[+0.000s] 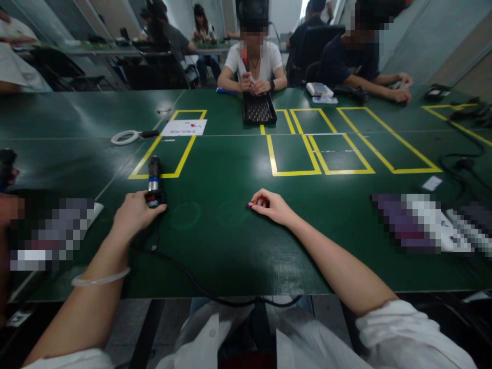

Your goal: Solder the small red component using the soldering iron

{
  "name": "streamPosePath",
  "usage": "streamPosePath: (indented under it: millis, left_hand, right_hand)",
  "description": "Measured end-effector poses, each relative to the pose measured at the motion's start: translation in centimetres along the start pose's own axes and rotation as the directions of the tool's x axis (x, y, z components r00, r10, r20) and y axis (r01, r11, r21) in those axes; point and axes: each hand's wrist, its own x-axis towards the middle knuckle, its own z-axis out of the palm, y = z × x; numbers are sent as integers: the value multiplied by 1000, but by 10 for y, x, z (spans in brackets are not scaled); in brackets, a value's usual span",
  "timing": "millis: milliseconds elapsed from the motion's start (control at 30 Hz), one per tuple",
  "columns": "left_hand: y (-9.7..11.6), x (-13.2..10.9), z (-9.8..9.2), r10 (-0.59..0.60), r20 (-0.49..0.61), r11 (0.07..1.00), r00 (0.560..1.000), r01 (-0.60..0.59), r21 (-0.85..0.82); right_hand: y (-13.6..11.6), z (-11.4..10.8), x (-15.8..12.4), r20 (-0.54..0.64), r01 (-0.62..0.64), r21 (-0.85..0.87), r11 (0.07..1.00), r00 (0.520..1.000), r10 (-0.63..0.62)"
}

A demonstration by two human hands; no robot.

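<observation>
My left hand (140, 210) is at the left of the green table, its fingers round the base of a black cylindrical device (154, 177) with a silver and blue band. The device stands upright near a yellow taped outline. Near the middle of the table, my right hand (270, 206) pinches a small red and orange item (251, 204) between thumb and fingers. Most of that item is hidden by the fingers. Two faint circles are marked on the table between my hands.
Across the green table (215, 266), a person sits behind a black tray (259, 110). A white card (184, 127) and a ring-shaped object (125, 137) lie at the back left. A black cable (192, 279) runs along the near edge. Another person's hands are at the back right.
</observation>
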Motion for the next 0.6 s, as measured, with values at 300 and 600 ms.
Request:
streamPosePath:
  millis: [300, 600]
  left_hand:
    - [113, -23, 1, 217, 12, 975, 976, -217, -54]
    - [197, -42, 4, 471, -43, 879, 881, -473, -64]
  right_hand:
    - [3, 1, 1, -37, -5, 24, 1000, 999, 6]
    - [8, -1, 3, -149, 43, 85, 995, 988, -30]
